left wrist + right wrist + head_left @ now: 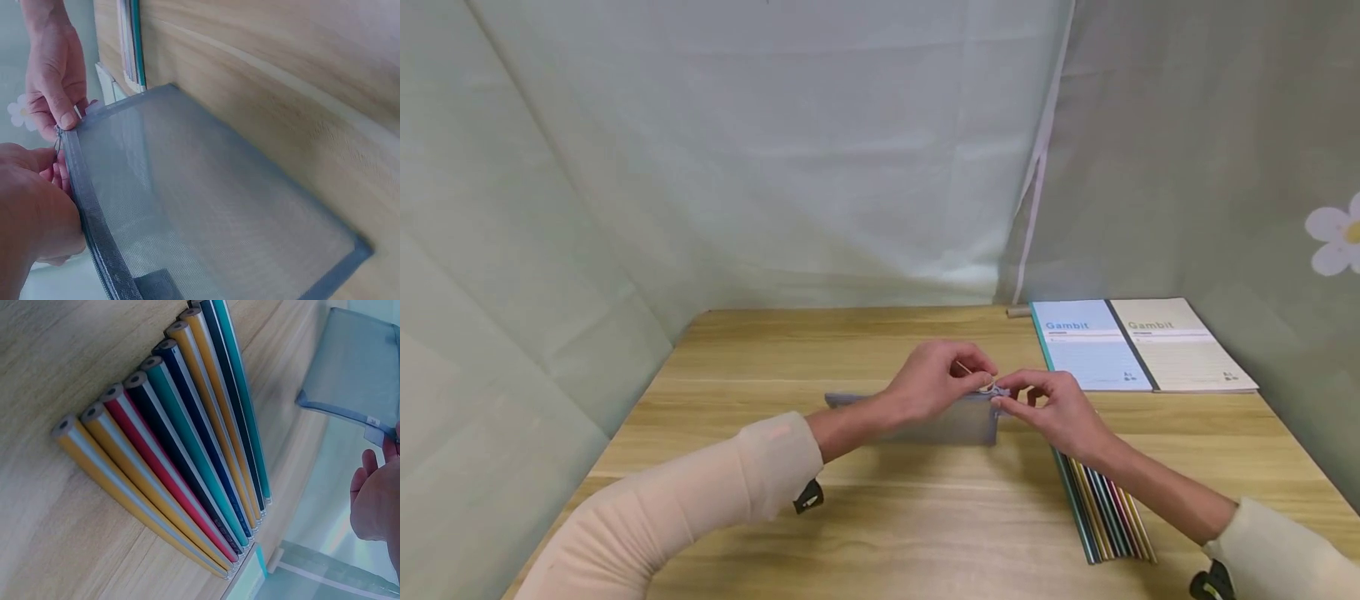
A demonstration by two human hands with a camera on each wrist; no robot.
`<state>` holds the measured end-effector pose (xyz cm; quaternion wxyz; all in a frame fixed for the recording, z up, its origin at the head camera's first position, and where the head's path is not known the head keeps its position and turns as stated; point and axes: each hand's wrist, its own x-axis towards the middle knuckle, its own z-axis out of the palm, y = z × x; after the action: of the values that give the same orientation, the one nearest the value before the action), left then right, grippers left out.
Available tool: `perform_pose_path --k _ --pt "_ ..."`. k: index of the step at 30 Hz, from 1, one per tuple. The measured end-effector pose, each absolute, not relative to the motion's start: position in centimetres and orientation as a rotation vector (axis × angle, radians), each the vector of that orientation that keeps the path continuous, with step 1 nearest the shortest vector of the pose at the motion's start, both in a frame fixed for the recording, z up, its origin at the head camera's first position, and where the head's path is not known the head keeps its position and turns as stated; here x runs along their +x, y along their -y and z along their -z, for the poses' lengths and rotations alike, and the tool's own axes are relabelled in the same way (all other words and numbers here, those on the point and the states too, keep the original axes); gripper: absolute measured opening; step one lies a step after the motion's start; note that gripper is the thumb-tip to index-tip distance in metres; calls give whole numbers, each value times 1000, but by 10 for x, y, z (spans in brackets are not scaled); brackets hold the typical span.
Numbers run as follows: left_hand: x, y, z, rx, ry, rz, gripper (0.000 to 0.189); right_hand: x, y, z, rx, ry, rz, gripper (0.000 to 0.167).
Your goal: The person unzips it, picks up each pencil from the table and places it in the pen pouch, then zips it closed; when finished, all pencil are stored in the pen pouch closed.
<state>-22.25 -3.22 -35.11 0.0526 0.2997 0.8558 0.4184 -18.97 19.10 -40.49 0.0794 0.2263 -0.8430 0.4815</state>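
A see-through mesh zipper pouch [206, 194] with grey-blue edging is held up on its long side over the table. At its top right corner, my left hand [936, 379] pinches the thin cord loop of the zipper pull [59, 140]. My right hand [1060, 408] grips that same corner of the pouch between thumb and fingers, right beside the left fingertips. In the left wrist view, the right thumb presses on the pouch's edge. Below the right forearm lies a row of colored pencils [1108, 508], yellow, red, green and dark ones side by side.
Two notebooks [1093, 346] marked "Gambit" lie at the table's back right, beyond the right hand. A small brown roll [1018, 312] sits by their corner. Pale curtains [820, 150] hang behind and beside the wooden table [752, 350].
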Motion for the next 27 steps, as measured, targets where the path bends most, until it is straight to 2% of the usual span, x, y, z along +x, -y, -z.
perform_pose_path --k 13,19,27 --pt "-226 34 343 710 -2574 -1179 7 -189 -191 404 693 2519 -1401 11" --pt "-226 36 342 809 -2598 -1136 5 -192 -191 403 711 2504 -1381 11" --pt "-228 41 344 961 -2529 -1154 16 -191 -193 402 684 2529 -1411 10"
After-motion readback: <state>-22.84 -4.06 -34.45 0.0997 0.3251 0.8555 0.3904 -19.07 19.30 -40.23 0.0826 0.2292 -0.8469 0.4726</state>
